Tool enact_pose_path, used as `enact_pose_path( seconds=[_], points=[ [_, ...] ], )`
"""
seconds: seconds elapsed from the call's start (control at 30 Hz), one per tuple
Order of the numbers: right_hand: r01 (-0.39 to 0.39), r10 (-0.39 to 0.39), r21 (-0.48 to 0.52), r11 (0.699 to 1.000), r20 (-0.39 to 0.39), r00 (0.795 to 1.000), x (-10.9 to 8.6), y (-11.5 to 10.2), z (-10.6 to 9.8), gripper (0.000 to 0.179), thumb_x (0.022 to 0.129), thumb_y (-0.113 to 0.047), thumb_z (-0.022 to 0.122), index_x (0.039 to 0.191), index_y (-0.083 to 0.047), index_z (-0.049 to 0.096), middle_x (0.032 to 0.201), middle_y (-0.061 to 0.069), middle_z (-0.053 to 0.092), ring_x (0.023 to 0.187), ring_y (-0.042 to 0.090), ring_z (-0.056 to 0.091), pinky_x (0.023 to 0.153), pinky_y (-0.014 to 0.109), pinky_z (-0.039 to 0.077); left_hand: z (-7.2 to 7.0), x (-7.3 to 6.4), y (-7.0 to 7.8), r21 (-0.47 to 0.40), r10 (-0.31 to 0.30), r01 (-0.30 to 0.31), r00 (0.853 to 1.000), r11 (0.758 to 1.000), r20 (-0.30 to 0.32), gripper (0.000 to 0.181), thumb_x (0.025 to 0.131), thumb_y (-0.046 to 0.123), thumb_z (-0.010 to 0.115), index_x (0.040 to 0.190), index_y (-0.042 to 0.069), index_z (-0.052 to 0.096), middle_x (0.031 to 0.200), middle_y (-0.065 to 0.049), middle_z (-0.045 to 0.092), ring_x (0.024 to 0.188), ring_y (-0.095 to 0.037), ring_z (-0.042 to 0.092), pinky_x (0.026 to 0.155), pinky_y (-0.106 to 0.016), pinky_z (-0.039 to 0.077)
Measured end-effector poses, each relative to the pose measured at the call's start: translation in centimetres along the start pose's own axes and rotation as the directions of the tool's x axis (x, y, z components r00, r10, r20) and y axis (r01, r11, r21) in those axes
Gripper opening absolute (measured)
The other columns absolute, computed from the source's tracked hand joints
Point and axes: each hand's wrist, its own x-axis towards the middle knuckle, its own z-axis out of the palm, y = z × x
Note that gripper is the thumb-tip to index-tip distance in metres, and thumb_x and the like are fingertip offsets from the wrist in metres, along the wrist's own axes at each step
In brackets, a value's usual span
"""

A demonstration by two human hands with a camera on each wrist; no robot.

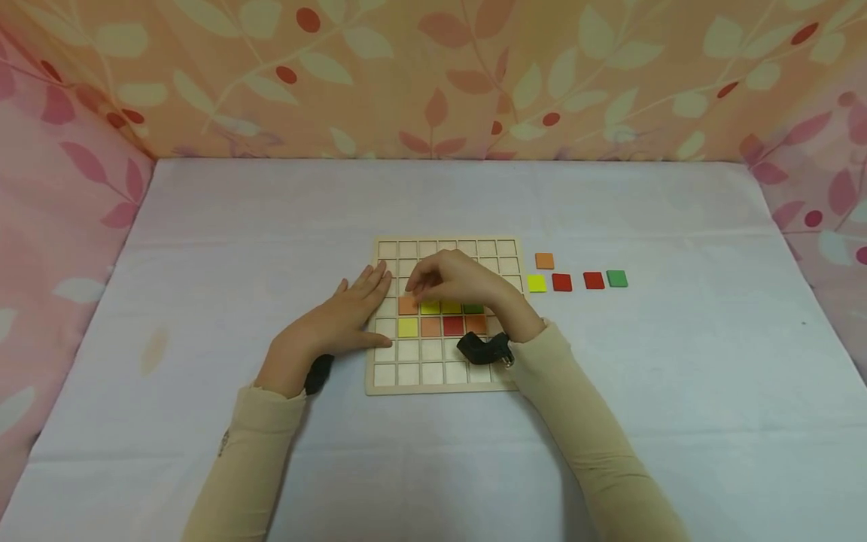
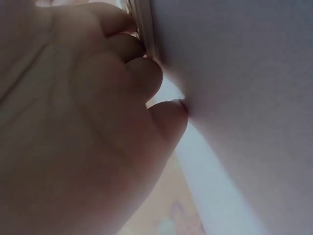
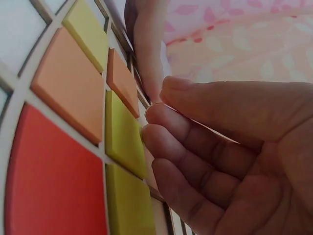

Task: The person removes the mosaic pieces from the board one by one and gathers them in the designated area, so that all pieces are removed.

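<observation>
On my feed the left hand (image 1: 339, 320) lies spread, holding nothing, on the pale wooden grid board (image 1: 431, 351), over creased white cloth (image 1: 379, 467). Right hand (image 1: 460, 282) is curled near a flat square orange tile (image 1: 407, 307); can't tell if it's pinching anything.

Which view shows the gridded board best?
Head: nearly the whole board in one frame, partly covered by the left hand and right hand. Left wrist catches only a sliver of its edge; right wrist gives a close, slanted section with coloured tiles.
</observation>
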Motion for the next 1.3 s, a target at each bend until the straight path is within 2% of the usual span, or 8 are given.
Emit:
enact_pose_path(
  seconds=[0.37, 0.77, 1.3],
  points=[
    [-0.006, 0.006, -0.013, 1.0, -0.001, 1.0, 0.45, 0.28, 0.5, 0.012, 0.085, -0.005, 0.068, 0.096, -0.001, 0.07, 0.085, 0.003, 0.068, 0.078, 0.013, 0.062, 0.074, 0.024, 0.05, 0.2, -0.06, -0.26, -0.024, 0.022, -0.023, 1.0, 0.999, -0.02, 0.098, 0.085, 0.036, 0.07, 0.149, -0.002, 0.005, 0.156, -0.014, -0.01, 0.143, -0.029, -0.009, 0.111, -0.056, -0.001],
    [-0.008, 0.009, -0.052, 0.999, 0.003, 1.0, 0.44, 0.25, 0.84, 0.011, 0.085, -0.008, 0.07, 0.095, -0.004, 0.073, 0.091, 0.003, 0.064, 0.079, 0.013, 0.059, 0.072, 0.025, 0.049, 0.05, -0.16, -0.28, -0.026, 0.033, -0.034, 0.999, 0.999, -0.02, 0.098, 0.086, 0.037, 0.069, 0.15, -0.001, 0.006, 0.156, -0.013, -0.01, 0.143, -0.029, -0.008, 0.111, -0.056, -0.001],
    [-0.003, 0.003, -0.048, 0.999, 0.001, 1.0, 0.5, 0.14, 0.99, 0.009, 0.084, -0.008, 0.07, 0.092, -0.004, 0.07, 0.087, 0.002, 0.062, 0.076, 0.013, 0.057, 0.07, 0.026, 0.048, 0.05, -0.17, -0.24, -0.025, 0.026, -0.026, 1.0, 0.999, -0.009, 0.098, 0.086, 0.038, 0.069, 0.15, -0.001, 0.005, 0.156, -0.012, -0.01, 0.143, -0.027, -0.008, 0.111, -0.055, 0.0]
  ],
)
